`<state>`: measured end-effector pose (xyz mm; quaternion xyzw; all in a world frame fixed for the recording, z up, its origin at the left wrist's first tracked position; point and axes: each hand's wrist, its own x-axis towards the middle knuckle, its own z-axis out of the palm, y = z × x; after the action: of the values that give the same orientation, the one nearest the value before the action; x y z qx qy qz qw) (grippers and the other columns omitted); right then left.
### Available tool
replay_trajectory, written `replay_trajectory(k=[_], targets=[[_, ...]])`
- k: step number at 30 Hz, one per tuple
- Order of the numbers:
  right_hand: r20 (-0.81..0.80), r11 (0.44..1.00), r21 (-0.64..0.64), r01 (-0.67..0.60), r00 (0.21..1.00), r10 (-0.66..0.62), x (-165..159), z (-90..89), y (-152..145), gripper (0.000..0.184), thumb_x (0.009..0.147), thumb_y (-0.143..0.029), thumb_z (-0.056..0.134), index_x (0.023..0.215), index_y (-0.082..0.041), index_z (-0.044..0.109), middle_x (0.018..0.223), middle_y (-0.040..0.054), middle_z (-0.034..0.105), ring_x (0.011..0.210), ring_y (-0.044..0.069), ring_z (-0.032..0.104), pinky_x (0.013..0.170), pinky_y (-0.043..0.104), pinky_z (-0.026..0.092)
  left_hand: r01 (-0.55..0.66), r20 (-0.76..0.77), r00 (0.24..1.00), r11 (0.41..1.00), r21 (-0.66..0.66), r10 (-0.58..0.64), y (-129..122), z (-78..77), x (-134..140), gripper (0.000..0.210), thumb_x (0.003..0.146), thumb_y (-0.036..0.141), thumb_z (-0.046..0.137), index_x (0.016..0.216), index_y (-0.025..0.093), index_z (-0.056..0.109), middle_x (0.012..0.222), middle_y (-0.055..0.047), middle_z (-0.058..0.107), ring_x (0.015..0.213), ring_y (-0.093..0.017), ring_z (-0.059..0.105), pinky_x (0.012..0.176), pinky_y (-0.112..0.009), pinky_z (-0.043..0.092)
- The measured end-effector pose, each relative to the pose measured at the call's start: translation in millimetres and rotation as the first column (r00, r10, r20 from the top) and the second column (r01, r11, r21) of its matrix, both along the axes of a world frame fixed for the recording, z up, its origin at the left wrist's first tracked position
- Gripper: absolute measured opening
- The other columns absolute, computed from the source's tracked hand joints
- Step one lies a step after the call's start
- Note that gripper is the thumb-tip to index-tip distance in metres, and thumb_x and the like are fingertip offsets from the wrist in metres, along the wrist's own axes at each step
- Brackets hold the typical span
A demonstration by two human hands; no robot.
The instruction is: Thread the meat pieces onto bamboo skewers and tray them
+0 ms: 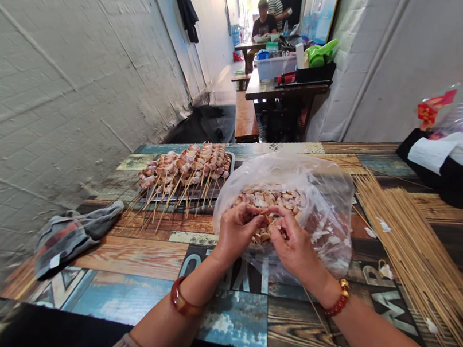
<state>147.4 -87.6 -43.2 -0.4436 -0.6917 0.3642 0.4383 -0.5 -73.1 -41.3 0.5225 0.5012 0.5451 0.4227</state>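
Observation:
Both hands work close together over an open clear plastic bag (334, 212) holding many garlic cloves (274, 194) in pinkish skins. My left hand (240, 230) is closed in a pinch, apparently on a garlic clove, though the fingers mostly cover it. Opposite it, my right hand (291, 240) is pinched too. A thin bamboo skewer (322, 321) slants out beneath that hand toward the table's front edge, in line with its fingertips; the grip itself is hidden. To the left, a metal tray (231, 165) carries a heap of loaded skewers (189, 164), threaded with pinkish-white pieces like the cloves.
Many bare bamboo skewers (415, 253) lie along the table's right side, with white scraps around. A grey cloth (74, 234) rests at the left edge. A black bag (452, 177) with packaging sits back right. Beyond are another cluttered table (265, 89) and two people (265, 22).

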Motion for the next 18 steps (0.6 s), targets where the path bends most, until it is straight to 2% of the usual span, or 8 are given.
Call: replay_trajectory(k=[4, 9, 14, 16, 18], targets=[[-0.011, 1.0, 0.0, 0.005, 1.0, -0.005, 1, -3.3, 1, 0.03, 0.092, -0.024, 0.045, 0.122, -0.018, 0.047, 0.071, -0.0027, 0.054, 0.063, 0.014, 0.054, 0.064, 0.028, 0.044, 0.027, -0.055, 0.998, 0.999, 0.021, -0.026, -3, 1.5, 1, 0.017, 0.077, 0.033, 0.071, 0.081, 0.016, 0.066, 0.072, -0.005, 0.072, 0.064, -0.017, 0.069, 0.063, -0.029, 0.056], [-0.039, 0.999, -0.041, 0.032, 0.999, -0.033, 2, -6.5, 5, 0.019, 0.091, -0.027, 0.047, 0.108, -0.019, 0.049, 0.075, -0.0007, 0.058, 0.065, 0.015, 0.056, 0.062, 0.027, 0.044, 0.028, -0.207, 0.978, 0.994, 0.107, -0.005, -5, -0.5, 3, 0.01, 0.078, 0.026, 0.069, 0.077, 0.015, 0.068, 0.072, -0.004, 0.07, 0.064, -0.014, 0.064, 0.061, -0.025, 0.051], [-0.109, 0.997, -0.073, -0.035, 0.994, 0.027, 3, -5.4, 7, 0.032, 0.091, -0.03, 0.049, 0.122, -0.019, 0.049, 0.085, 0.0021, 0.06, 0.067, 0.014, 0.056, 0.057, 0.024, 0.046, 0.043, -0.094, 0.995, 0.994, 0.098, -0.034, -2, -2.6, 4, 0.013, 0.078, 0.028, 0.069, 0.083, 0.016, 0.068, 0.083, -0.007, 0.073, 0.077, -0.017, 0.068, 0.072, -0.028, 0.054], [-0.149, 0.994, -0.096, -0.05, 0.988, 0.035, 7, -5.1, 9, 0.034, 0.092, -0.033, 0.049, 0.123, -0.021, 0.051, 0.081, 0.0009, 0.058, 0.065, 0.013, 0.054, 0.053, 0.022, 0.043, 0.051, -0.006, 0.999, 0.996, 0.074, -0.05, 0, 0.7, 2, 0.018, 0.076, 0.029, 0.072, 0.087, 0.016, 0.067, 0.089, -0.008, 0.073, 0.083, -0.018, 0.069, 0.078, -0.031, 0.055], [-0.212, 0.989, -0.144, -0.018, 0.977, -0.013, 12, -5.2, 13, 0.034, 0.092, -0.037, 0.05, 0.122, -0.022, 0.053, 0.075, -0.0012, 0.053, 0.059, 0.011, 0.049, 0.048, 0.021, 0.04, 0.029, 0.081, 0.996, 0.999, 0.044, -0.033, 2, 6.9, -3, 0.023, 0.076, 0.031, 0.072, 0.092, 0.015, 0.066, 0.092, -0.008, 0.072, 0.085, -0.019, 0.07, 0.079, -0.032, 0.056]])
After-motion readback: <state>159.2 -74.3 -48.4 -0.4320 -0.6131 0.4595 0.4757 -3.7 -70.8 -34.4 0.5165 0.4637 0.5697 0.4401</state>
